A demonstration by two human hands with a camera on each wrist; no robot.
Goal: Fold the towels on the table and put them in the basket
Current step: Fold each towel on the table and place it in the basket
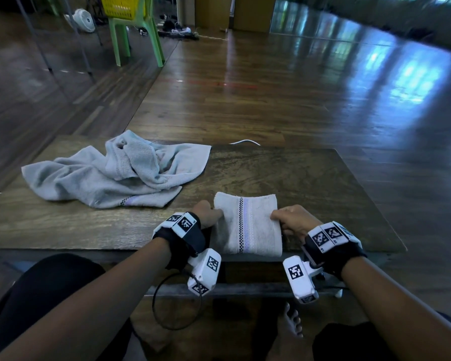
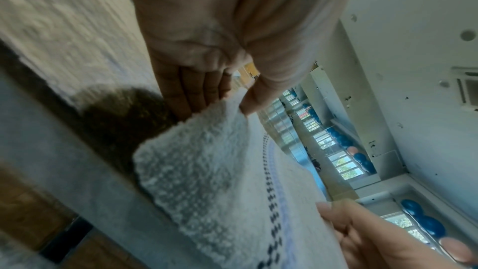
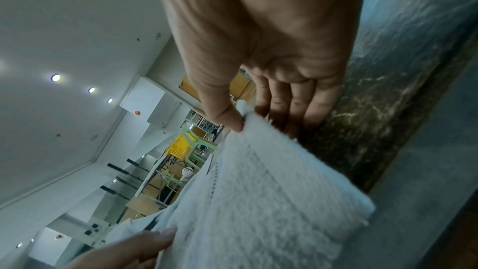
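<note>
The left hand [image 1: 207, 213] and right hand [image 1: 293, 221] work at the near edge of the table [image 1: 310, 178], one on each side of the folded towel [image 1: 248, 225]. The left hand pinches the towel's left edge between thumb and fingers; the right hand pinches the right edge in the same manner. The hands are apart, with the towel spanning the gap between them.

The folded towel lies at the near edge, right of centre, its near end overhanging the edge slightly. It is off-white terry, folded to a compact rectangle, with a dark checked stripe and a pale band running front to back.

Handling: the cloth is judged light, soft and limp. It will sag and unfold if lifted by one edge. Support both side edges together, or slide one hand under the stack, before transfer.

The crumpled towel [image 1: 115, 173] lies at the far left corner, unfolded, pale grey-white, with the same checked stripe at its near hem.

The yellow basket [image 1: 120, 6] sits on a green chair [image 1: 136, 35] on the floor, well beyond the far edge.
</note>
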